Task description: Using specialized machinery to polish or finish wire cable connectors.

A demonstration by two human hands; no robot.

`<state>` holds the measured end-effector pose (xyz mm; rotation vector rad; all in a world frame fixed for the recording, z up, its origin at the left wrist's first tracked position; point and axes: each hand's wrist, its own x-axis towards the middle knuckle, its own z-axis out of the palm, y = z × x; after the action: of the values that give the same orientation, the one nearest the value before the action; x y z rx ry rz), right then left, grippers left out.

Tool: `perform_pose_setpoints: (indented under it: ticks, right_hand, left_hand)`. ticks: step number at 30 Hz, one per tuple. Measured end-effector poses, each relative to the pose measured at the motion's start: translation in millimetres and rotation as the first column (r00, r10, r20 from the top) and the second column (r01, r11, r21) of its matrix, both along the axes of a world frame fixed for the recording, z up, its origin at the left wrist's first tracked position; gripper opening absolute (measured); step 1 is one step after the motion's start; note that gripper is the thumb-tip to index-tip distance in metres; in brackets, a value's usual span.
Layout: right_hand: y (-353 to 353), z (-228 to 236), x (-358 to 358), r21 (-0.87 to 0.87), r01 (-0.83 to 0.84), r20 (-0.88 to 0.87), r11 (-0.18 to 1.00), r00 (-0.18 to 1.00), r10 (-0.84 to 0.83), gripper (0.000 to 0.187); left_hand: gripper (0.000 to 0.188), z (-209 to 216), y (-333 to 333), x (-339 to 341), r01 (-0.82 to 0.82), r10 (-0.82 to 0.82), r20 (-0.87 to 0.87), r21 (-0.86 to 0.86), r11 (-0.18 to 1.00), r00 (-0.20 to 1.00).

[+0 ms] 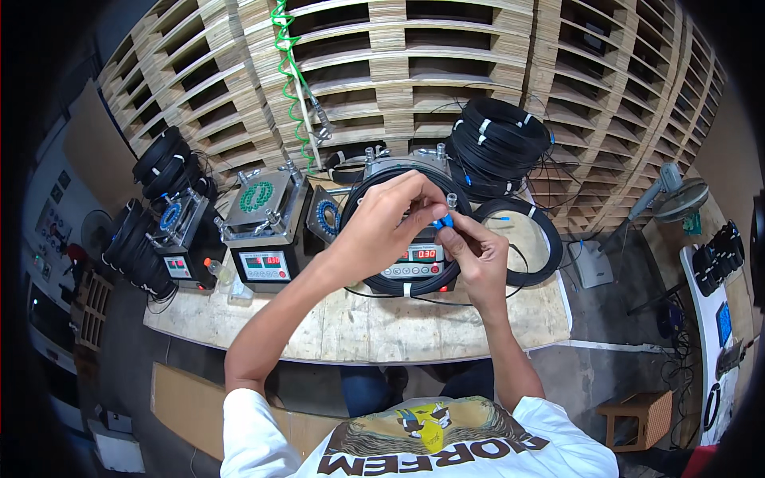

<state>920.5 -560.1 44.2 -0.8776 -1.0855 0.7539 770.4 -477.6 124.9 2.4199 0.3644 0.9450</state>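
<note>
Both hands meet over the middle machine, close around a small blue cable connector (445, 221). My left hand (390, 219) reaches in from the left with its fingertips pinched at the connector's upper end. From below, my right hand (480, 259) grips the same connector between thumb and fingers. Its finer parts are covered by my fingertips. Behind the hands, a coil of black cable (408, 288) lies around the middle machine, whose front panel (421, 255) has a lit red display, partly hidden by my hands.
On the wooden table (382, 331) stand two more machines, one with a green ring of connectors (256, 196), one with a blue ring (170, 216). A small bottle (217, 269) stands between them. Black cable coils (498, 147) are stacked behind right. Pallets (446, 48) rise behind; a fan (677, 195) stands right.
</note>
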Motion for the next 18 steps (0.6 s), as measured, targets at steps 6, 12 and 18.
perform_pose_setpoints:
  ticks: [6,12,18]
  right_hand:
    - [-1,-12,5,-0.014,0.051,-0.026,0.999,0.998,-0.051,0.032]
    - [5,-21,8,0.009,0.029,-0.097,1.000,0.995,-0.028,0.030]
    - [21,-27,16,0.079,0.008,-0.131,0.997,0.991,0.003,0.027]
  left_hand:
    - [0.014,-11,-4,13,-0.040,0.178,0.386,-0.341,0.939,0.905]
    - [0.017,-19,-14,-7,0.163,0.136,0.446,-0.569,0.806,0.884]
    - [0.018,-65,15,-79,-0.111,0.490,0.435,-0.652,0.750,0.756]
